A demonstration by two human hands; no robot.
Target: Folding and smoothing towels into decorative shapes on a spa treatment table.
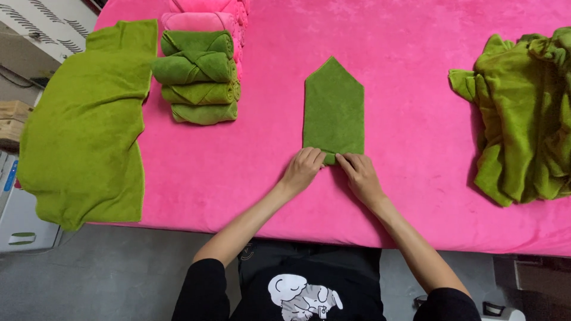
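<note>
Pink cloth (404,89) covers table, grey floor (119,267) below.

A pink-covered table (416,196) stands over grey floor (119,273), white cabinet (18,220) beside it.

Single head view, looking steeply down over near edge of pink table (416,89), close range.

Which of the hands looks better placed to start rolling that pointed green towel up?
Neither clearly: both. The left hand and right hand both grip the near edge of the green towel, side by side at its middle, so rolling it probably takes both together.
</note>
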